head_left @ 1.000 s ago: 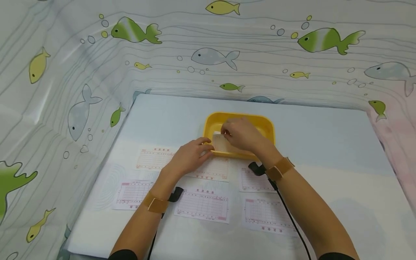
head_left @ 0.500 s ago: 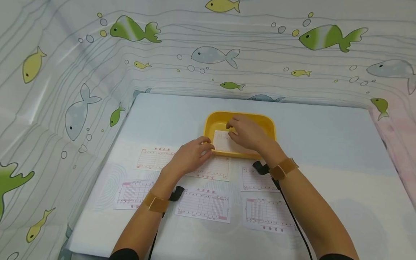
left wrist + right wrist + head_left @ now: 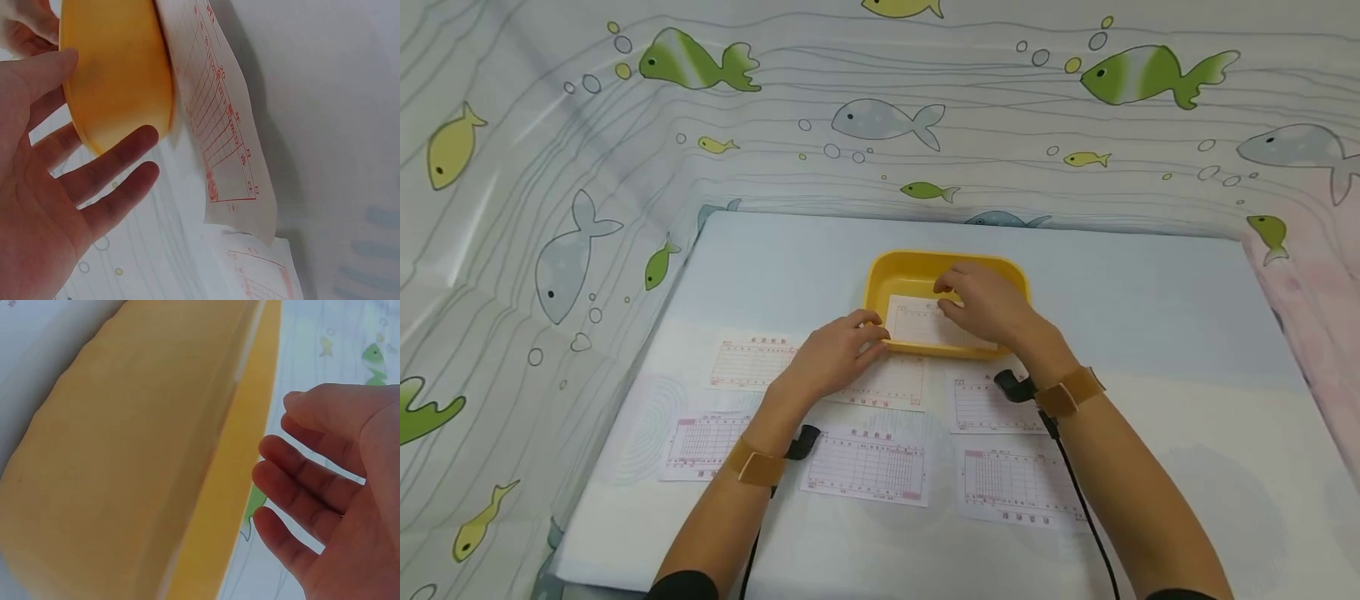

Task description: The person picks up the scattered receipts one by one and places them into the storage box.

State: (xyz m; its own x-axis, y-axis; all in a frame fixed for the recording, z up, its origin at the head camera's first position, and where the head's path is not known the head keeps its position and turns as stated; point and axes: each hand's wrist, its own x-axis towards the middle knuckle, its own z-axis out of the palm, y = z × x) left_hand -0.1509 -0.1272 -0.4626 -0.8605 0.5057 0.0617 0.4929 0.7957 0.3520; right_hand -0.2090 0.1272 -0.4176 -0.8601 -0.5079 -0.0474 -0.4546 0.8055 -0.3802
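One printed slip (image 3: 916, 322) in the yellow tray (image 3: 907, 272), partly beneath the right hand (image 3: 988, 303), fingers and thumb apart

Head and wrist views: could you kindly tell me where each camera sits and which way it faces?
Head: on the head, facing forward and down at the yellow tray and printed slips; both forearms, left hand and right hand show.
Left wrist: on that wrist, facing the tray's outer side; the left hand shows large, part of the right hand behind.
Right wrist: on that wrist, facing the tray's side; only the right hand shows.
Head and left wrist share both hands, tray and slips.
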